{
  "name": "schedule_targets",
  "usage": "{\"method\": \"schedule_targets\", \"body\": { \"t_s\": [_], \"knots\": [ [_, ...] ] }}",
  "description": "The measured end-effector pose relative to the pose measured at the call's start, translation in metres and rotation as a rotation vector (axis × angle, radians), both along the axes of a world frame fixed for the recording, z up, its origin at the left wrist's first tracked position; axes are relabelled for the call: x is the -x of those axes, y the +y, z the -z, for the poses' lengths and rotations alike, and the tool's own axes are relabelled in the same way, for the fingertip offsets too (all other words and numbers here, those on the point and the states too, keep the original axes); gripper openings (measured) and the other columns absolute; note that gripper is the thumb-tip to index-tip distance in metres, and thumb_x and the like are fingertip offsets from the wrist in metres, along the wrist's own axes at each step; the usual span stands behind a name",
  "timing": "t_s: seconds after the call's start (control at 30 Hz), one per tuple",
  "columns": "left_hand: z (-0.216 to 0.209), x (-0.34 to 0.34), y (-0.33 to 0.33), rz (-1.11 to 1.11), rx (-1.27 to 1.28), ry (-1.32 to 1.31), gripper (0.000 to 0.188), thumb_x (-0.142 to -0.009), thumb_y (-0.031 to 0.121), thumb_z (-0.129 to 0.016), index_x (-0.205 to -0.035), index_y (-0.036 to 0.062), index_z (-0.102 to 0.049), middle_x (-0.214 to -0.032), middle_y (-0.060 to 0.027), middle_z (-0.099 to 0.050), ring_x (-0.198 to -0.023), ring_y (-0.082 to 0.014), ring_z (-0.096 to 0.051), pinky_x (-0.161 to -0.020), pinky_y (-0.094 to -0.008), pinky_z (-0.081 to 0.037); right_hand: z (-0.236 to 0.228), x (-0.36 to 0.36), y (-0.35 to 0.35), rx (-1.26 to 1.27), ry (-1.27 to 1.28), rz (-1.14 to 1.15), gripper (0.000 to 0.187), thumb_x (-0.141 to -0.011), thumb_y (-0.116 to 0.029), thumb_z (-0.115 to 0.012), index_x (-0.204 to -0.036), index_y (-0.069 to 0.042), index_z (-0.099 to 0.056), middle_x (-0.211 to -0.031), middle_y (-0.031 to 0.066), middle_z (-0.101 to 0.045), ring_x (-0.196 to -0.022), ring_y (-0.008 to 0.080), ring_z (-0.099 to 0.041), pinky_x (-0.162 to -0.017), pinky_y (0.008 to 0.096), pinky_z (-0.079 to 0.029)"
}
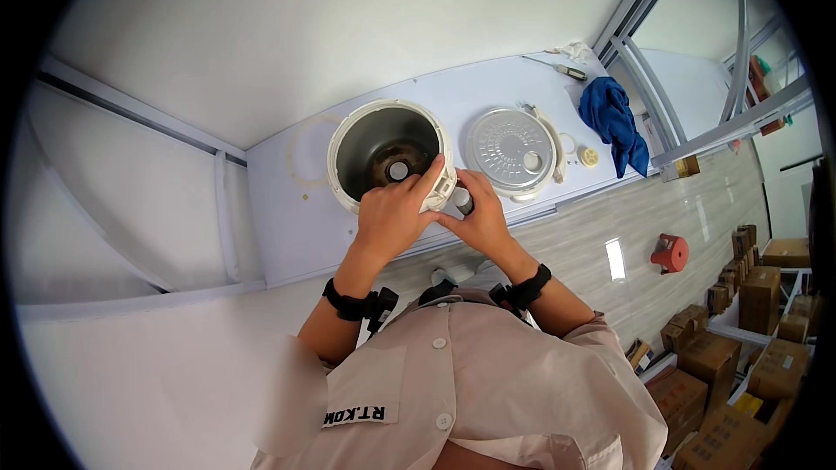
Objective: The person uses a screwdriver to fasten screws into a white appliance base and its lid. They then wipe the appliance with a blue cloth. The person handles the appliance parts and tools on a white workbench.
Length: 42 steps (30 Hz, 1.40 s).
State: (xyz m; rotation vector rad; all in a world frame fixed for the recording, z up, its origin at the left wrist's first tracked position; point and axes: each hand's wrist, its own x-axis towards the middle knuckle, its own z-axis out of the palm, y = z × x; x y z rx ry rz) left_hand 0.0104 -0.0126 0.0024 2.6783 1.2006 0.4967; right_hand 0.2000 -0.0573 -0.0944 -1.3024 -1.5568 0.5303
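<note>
Nearest me: my beige shirt (514, 374), buttoned, a pocket on its left side. Black straps on both wrists, left strap (350, 303) and right strap (528, 289).

Beyond them, both hands at the cooker (341, 187), by the near right of its rim. Left hand (392, 216): palm down over the near edge, forefinger stretched along the rim toward the fittings on the cooker's right side. Right hand (482, 219): bent around beside those fittings, thumb toward the left thumb. The hands meet or nearly so at the thumbs. A small grey-and-dark cylinder (463, 201) shows between right thumb and fingers; cannot tell whether it is pinched or merely behind. Grip pressure of either hand: cannot tell, fingertips partly hidden.

Cooker stands on the white table (292, 244), mouth up. Grey inside, brownish floor, pale round piece at the centre. Left of it, a faint yellowish ring mark on the tabletop.

Right of the cooker, lid (498, 150): silver disc, slotted pattern, cream edging. Next along, a yellow disc (588, 156), then a blue cloth (612, 122), crumpled at the table's right end. Farther back, screwdriver (568, 70) and white rag (575, 52). Pale wall (287, 26) behind.

Off to the right, on the floor: red stool (670, 253), then cardboard boxes (760, 298).
</note>
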Motion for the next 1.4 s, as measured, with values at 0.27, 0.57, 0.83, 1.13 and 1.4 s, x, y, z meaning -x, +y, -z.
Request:
{"method": "schedule_targets", "body": {
  "t_s": [0.27,0.57,0.83,1.13,1.4],
  "knots": [
    [-0.002,0.001,0.001,0.024,0.021,-0.063,0.086,-0.082,0.032,-0.082,-0.161,0.0200,-0.048,-0.088,-0.0058,-0.071,-0.070,-0.0285,-0.071,-0.060,-0.0410,-0.056,-0.006,-0.006,0.003,-0.088,0.061,-0.070,0.073,-0.076,-0.017,-0.094,-0.138,-0.001,-0.059,-0.129,0.0190,-0.064,-0.108,0.0334,-0.069,-0.093,0.0417,-0.057],
    [0.002,-0.009,-0.002,-0.072,-0.106,-0.118,0.069,-0.081,0.037,-0.084,-0.146,0.0218,-0.066,-0.070,-0.0020,-0.067,-0.054,-0.0255,-0.063,-0.052,-0.0370,-0.049,-0.024,-0.042,-0.003,-0.137,0.272,0.022,0.024,-0.087,-0.003,-0.071,-0.109,0.001,-0.064,-0.112,0.0170,-0.067,-0.103,0.0276,-0.068,-0.087,0.0355,-0.053],
    [0.004,-0.014,-0.001,-0.096,-0.165,-0.147,0.067,-0.076,0.038,-0.087,-0.140,0.0232,-0.072,-0.064,-0.0016,-0.065,-0.050,-0.0225,-0.060,-0.049,-0.0351,-0.045,-0.051,-0.091,-0.038,0.046,0.697,0.260,0.029,-0.107,-0.028,-0.063,-0.112,0.001,-0.062,-0.096,0.0108,-0.067,-0.078,0.0177,-0.068,-0.066,0.0290,-0.053],
    [0.008,-0.019,-0.005,-0.167,-0.207,-0.086,0.067,-0.073,0.036,-0.089,-0.138,0.0238,-0.073,-0.071,-0.0015,-0.073,-0.054,-0.0219,-0.066,-0.051,-0.0351,-0.049,-0.043,-0.111,-0.082,0.105,0.918,0.169,0.036,-0.106,-0.028,-0.068,-0.123,0.001,-0.056,-0.109,0.0206,-0.072,-0.086,0.0294,-0.076,-0.073,0.0398,-0.065],
    [0.003,-0.025,-0.005,-0.230,-0.140,-0.053,0.070,-0.070,0.038,-0.092,-0.137,0.0246,-0.074,-0.087,-0.0047,-0.080,-0.068,-0.0240,-0.073,-0.060,-0.0344,-0.055,-0.023,-0.110,-0.090,0.135,1.070,0.068,0.030,-0.108,-0.021,-0.065,-0.127,-0.003,-0.051,-0.123,0.0211,-0.068,-0.099,0.0329,-0.076,-0.083,0.0418,-0.066]
  ]
}}
